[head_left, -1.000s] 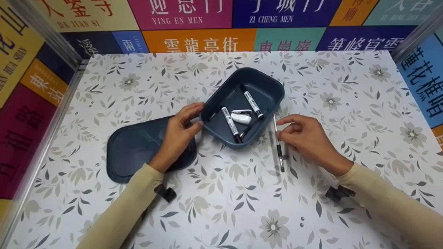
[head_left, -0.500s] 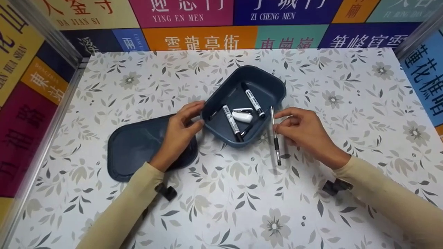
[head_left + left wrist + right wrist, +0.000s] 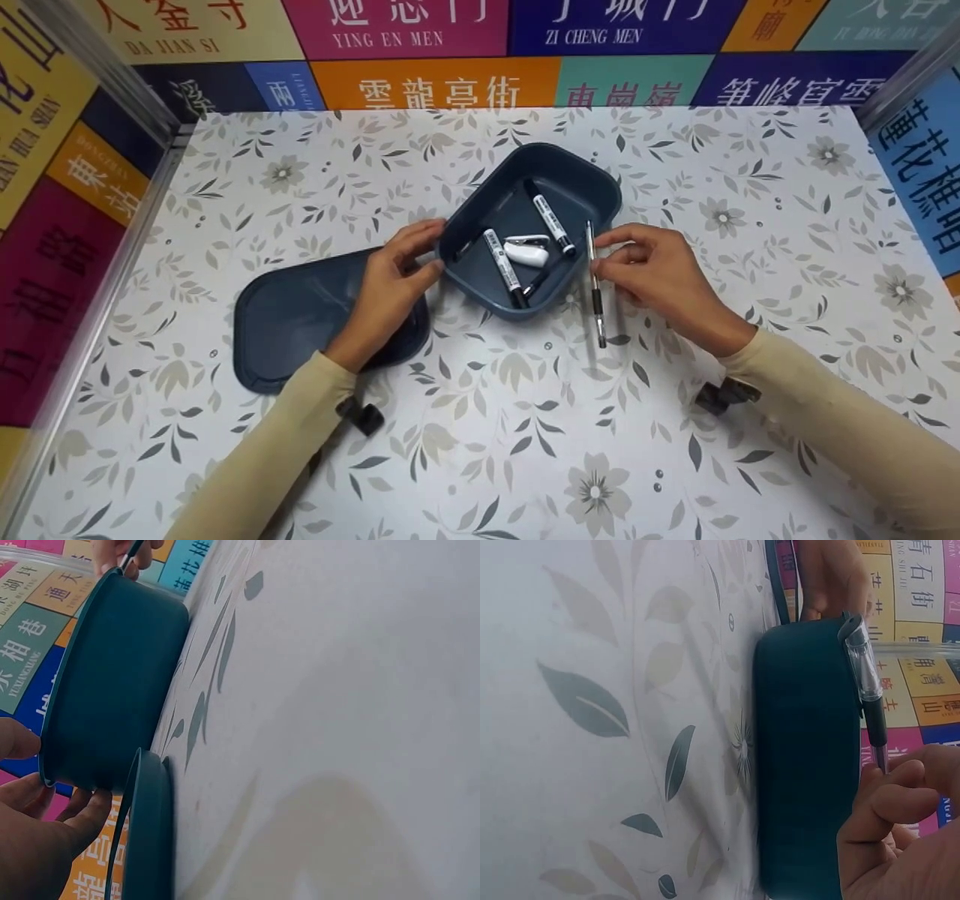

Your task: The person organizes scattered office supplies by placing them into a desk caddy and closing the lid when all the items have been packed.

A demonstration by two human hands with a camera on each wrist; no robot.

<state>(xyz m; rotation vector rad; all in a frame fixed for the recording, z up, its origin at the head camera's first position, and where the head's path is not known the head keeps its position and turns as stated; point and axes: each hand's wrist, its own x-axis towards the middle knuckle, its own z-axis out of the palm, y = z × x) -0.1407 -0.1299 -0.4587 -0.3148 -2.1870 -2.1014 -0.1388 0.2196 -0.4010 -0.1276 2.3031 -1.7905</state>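
On the desk [image 3: 480,450], toward its left edge, the dark lid [image 3: 292,330] lies partly under the left wrist. Right of the desk's middle, the right hand [image 3: 656,270] pinches a pen [image 3: 597,301] close by the box's right-hand rim. The left hand [image 3: 394,274] grips the left corner of the box [image 3: 589,180], which sits toward the desk's far edge, holding markers [image 3: 504,266] and a white stapler [image 3: 526,255].

The table [image 3: 480,420] is covered in white, patterned with grey and beige leaves and flowers. Toward its left edge the lid [image 3: 300,322] is coloured plain dark blue, a shade matched by the box [image 3: 517,313] nearer the far edge. The silvery pen [image 3: 598,301] is banded in black; the two markers [image 3: 501,259] are seen in white and black, the stapler [image 3: 526,254] in white. Beyond the far edge, panels [image 3: 435,71] are blocked in orange, magenta, navy and mint.
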